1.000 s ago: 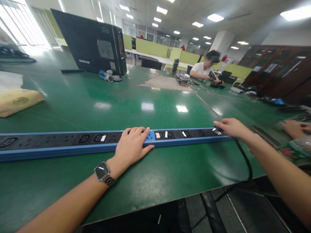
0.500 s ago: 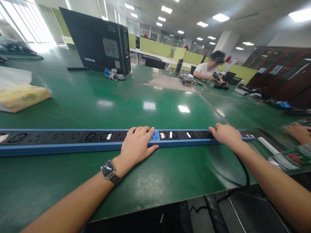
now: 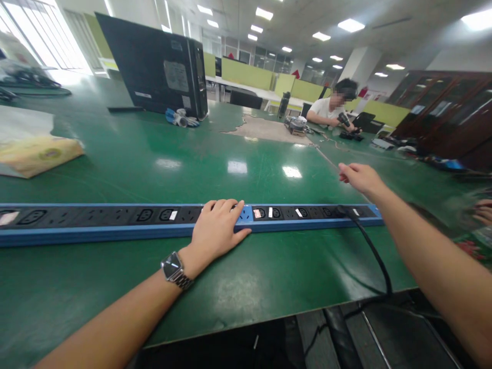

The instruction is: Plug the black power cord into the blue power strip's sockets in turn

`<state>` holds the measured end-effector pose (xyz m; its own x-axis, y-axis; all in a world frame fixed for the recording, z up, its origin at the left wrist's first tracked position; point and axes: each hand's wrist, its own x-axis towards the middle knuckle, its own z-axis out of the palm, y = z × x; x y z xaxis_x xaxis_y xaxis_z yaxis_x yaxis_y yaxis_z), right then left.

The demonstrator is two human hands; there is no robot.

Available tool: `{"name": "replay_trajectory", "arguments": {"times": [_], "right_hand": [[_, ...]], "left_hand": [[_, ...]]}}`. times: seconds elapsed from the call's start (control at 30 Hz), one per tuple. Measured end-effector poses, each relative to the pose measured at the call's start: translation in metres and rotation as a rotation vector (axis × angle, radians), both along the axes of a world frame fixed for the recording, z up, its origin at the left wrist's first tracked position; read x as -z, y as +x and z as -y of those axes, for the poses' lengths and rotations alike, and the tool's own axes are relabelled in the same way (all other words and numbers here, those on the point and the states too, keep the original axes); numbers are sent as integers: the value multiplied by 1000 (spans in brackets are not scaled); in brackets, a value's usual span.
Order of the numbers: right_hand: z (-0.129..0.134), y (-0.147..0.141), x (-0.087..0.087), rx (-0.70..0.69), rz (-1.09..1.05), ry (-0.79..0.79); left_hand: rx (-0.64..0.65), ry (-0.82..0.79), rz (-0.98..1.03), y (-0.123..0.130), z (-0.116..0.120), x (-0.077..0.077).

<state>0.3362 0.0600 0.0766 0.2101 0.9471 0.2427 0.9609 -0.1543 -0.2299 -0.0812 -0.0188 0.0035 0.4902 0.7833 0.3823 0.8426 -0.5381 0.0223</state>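
A long power strip (image 3: 92, 233) with a blue frame and black sockets lies across the green table. My left hand (image 3: 217, 225) is laid over its middle, fingers over the far edge and thumb along the near side, gripping it. Towards the strip's right end a black plug (image 3: 340, 210) sits in a socket. Its black cable (image 3: 374, 249) runs down past the table's front edge. My right hand (image 3: 359, 179) is in the air above and beyond the plug, apart from it. The right fingers are curled in, with nothing visible in them.
A tissue pack (image 3: 42, 154) lies at left. At the back stand a black computer case (image 3: 161, 72) and gloves (image 3: 180, 118). Across the table a person (image 3: 326, 108) holds a dark tool. Another person's hand (image 3: 483, 211) shows at the right edge, near a blurred bottle.
My right hand has let go of the plug and risen up and away from it, uncovering the plug in the socket. My left hand has stayed put. The other person's hand at right has moved.
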Motion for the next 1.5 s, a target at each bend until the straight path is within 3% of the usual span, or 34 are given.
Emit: {"name": "replay_trajectory", "arguments": {"times": [0.1, 0.2, 0.33, 0.43, 0.57, 0.63, 0.93, 1.5], "right_hand": [[-2, -14, 31, 16, -24, -131], [1, -24, 46, 52, 6, -203], [7, -28, 39, 72, 168, -138], [12, -28, 35, 50, 107, -55], [18, -23, 35, -196, -164, -228], [20, -22, 35, -251, -200, -313], [19, -33, 32, 12, 11, -329], [16, -29, 33, 30, 87, -250]], "left_hand": [[-2, -10, -4, 0, 1, -1], [0, -13, -3, 0, 1, -1], [-2, -18, -3, 1, 1, -2], [-3, -14, 0, 1, 1, -2], [6, -8, 12, 0, 1, -1], [8, -8, 18, 0, 1, -1], [6, -10, 8, 1, 1, -2], [6, -24, 5, 0, 2, -3]]}}
